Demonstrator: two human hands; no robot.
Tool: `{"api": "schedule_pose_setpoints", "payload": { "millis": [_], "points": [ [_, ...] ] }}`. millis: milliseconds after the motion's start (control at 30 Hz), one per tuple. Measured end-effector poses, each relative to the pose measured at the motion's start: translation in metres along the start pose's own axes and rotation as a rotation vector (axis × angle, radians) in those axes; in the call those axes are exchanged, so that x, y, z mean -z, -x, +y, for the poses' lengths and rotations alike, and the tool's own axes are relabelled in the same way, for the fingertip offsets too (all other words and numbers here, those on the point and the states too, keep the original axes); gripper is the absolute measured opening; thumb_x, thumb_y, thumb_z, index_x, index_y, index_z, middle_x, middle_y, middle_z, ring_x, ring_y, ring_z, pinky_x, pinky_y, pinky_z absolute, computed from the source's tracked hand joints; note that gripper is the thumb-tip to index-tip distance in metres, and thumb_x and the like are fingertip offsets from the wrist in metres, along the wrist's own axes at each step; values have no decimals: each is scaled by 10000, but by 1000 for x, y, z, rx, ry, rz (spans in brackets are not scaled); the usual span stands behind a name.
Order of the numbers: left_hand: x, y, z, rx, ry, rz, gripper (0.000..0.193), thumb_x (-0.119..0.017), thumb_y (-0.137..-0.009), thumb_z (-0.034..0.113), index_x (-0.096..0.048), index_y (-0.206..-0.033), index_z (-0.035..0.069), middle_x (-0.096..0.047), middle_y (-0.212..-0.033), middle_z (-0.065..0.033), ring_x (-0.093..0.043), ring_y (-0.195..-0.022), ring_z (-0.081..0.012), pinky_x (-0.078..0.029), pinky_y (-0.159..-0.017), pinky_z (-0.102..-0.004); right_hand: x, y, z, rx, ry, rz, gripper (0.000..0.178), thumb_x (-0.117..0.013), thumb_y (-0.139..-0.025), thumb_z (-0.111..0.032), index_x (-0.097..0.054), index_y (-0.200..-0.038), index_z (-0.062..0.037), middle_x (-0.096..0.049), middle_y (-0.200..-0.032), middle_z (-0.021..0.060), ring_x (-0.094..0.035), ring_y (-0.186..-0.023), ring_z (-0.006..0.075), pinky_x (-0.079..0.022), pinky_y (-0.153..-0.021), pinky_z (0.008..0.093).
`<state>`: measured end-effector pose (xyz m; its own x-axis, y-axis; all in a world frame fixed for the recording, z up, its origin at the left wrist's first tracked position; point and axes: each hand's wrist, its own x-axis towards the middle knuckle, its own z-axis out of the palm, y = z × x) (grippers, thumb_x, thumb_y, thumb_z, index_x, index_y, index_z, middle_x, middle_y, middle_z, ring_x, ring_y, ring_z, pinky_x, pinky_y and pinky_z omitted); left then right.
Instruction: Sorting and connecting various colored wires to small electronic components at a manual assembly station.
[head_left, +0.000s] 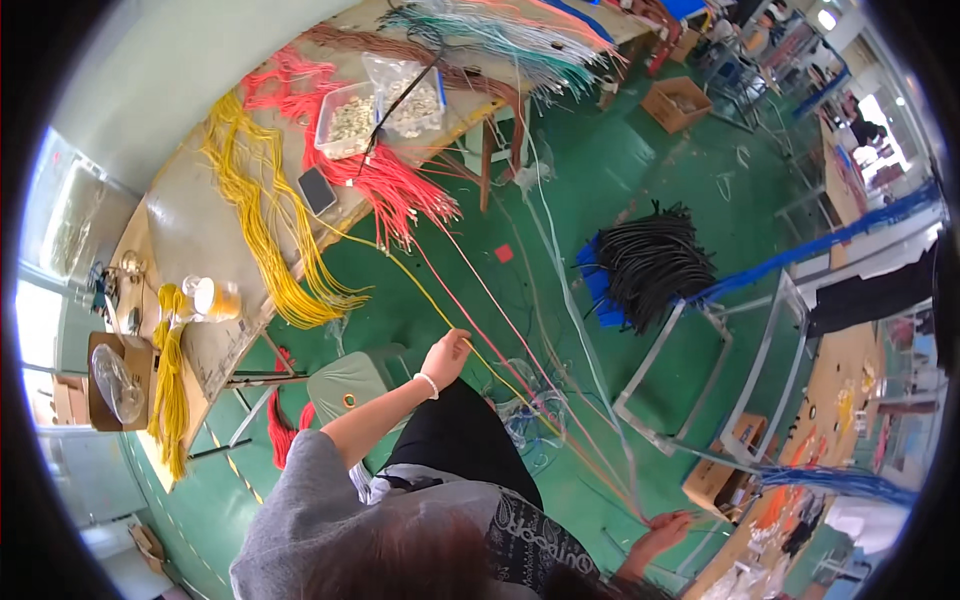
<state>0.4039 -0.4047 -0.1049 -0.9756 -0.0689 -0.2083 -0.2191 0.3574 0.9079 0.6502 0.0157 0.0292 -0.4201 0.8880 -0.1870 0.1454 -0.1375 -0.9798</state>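
Left hand (447,356), nearer the edge of the counter (178,225), has fingers clamped on a yellow wire (424,293) slanting from there toward the right hand (661,533), whose grip cannot be told.

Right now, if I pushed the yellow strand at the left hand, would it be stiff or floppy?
Probably floppy: similar yellow strands droop over the edge of the table. The yellow strand at the left hand looks thin, so likely light. It spans open air, so a push would probably bend it sideways.
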Motion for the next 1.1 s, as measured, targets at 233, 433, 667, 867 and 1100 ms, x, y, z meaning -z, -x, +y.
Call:
{"api": "schedule_pose_setpoints", "payload": {
  "millis": [233,433,667,867,1100],
  "points": [
    [5,-30,41,-231,-202,177,173,-514,-808,-34,-596,-952,15,-609,-789,-137,-606,-683,-245,-491,-632,-324,42,-12,-5,188,181,71,334,-410,-996,-373,-391,-766,-132,-266,-537,-53,-250,-410,36,-191,-347,212],
    [-22,-191,65,-339,43,291,104,-568,-855,83,-593,-954,60,-646,-798,-156,-643,-736,-312,-497,-656,-371,49,8,-40,160,-45,286,337,-383,-1007,-362,-376,-759,-133,-218,-534,-55,-225,-425,35,-163,-368,215],
    [32,-454,25,123,80,428,331,-530,-875,183,-529,-1155,6,-619,-1082,-200,-624,-955,-330,-504,-804,-418,46,-7,-50,181,59,228,333,-410,-991,-406,-452,-827,-119,-327,-593,-48,-308,-449,48,-249,-371,204],
    [-49,-428,113,283,1047,-26,272,-425,-979,157,-516,-1164,-21,-608,-1058,-159,-615,-965,-276,-546,-785,-426,22,50,-106,273,464,537,474,-380,-984,-455,-486,-772,-44,-392,-581,17,-361,-500,139,-322,-469,296],
    [-2,-429,104,292,1393,-339,294,-396,-967,24,-449,-1251,-32,-576,-1130,-193,-613,-991,-334,-547,-889,-397,44,23,-93,413,268,414,406,-400,-1001,-348,-543,-788,-34,-390,-570,5,-302,-445,107,-290,-408,257]
  ]
}}
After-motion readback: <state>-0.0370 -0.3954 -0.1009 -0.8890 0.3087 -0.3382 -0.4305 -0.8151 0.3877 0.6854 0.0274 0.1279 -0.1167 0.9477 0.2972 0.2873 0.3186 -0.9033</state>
